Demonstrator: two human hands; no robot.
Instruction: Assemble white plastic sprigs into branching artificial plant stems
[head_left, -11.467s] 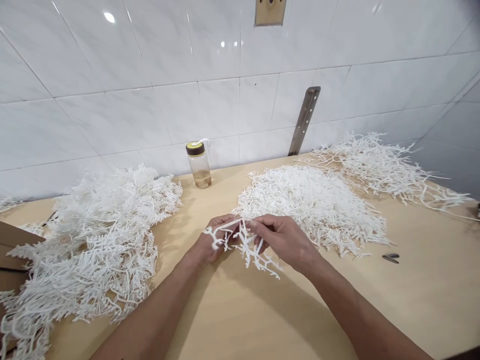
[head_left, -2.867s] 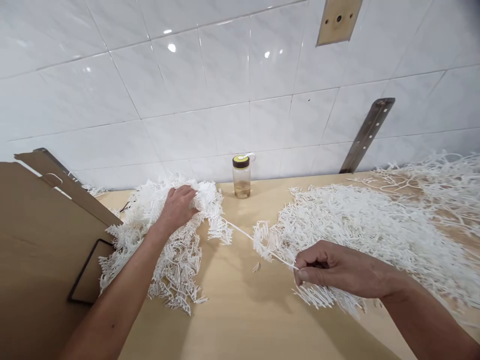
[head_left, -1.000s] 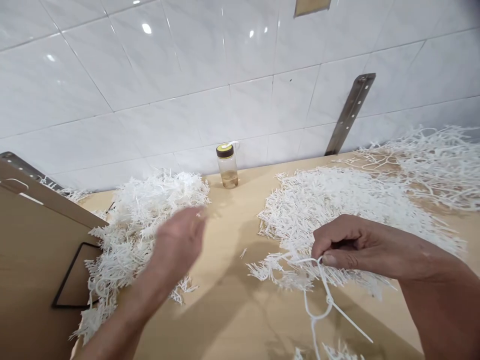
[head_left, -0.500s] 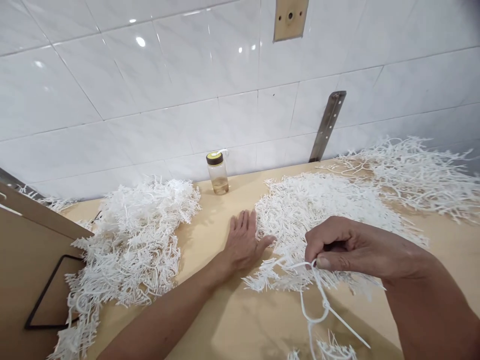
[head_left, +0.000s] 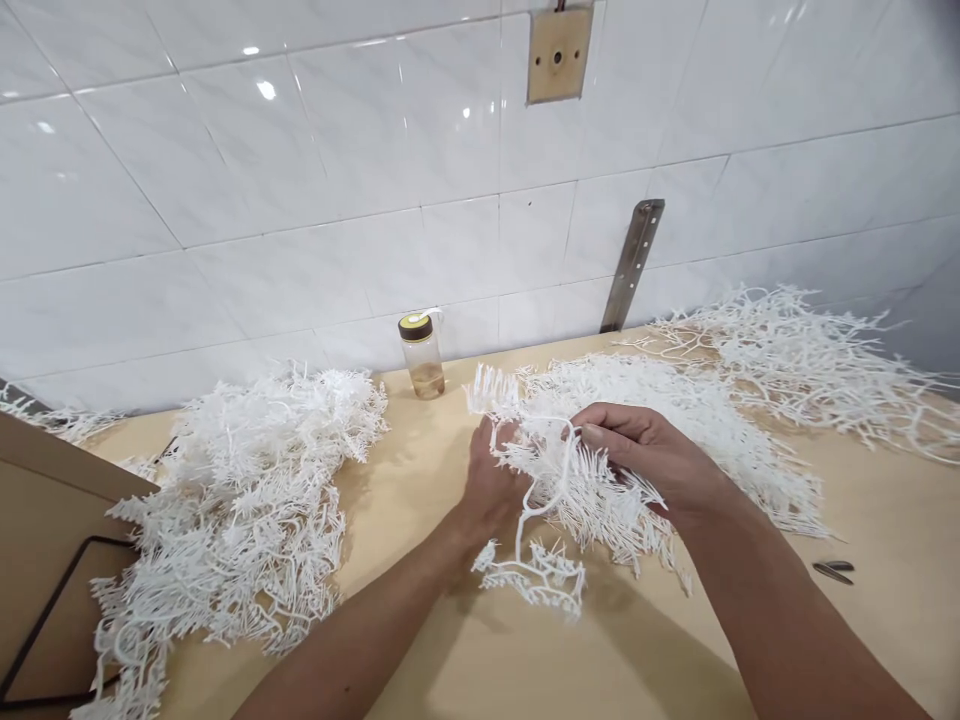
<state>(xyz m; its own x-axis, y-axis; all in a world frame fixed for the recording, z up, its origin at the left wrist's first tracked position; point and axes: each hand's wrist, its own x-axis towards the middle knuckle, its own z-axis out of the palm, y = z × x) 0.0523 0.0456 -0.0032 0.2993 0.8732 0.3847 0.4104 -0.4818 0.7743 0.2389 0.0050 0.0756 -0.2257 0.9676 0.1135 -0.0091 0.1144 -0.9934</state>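
A white branching plastic piece (head_left: 559, 480) with many thin prongs hangs between my two hands above the wooden table (head_left: 465, 640). My right hand (head_left: 649, 462) is closed, pinching its upper stem. My left hand (head_left: 491, 485) is closed on its left side, partly hidden behind the prongs. Its lower tip (head_left: 536, 580) dangles near the tabletop. Right behind my hands lies a heap of small loose white pieces (head_left: 720, 430).
A big tangle of white branched pieces (head_left: 240, 500) covers the left of the table, another (head_left: 810, 360) the far right. A small jar with a yellow lid (head_left: 421, 355) stands by the tiled wall. Cardboard (head_left: 45, 560) lies at left. A small metal tool (head_left: 832, 572) lies at right.
My left hand has left the tabletop and taken hold of the branched piece. My right hand has lifted the piece up and toward the middle.
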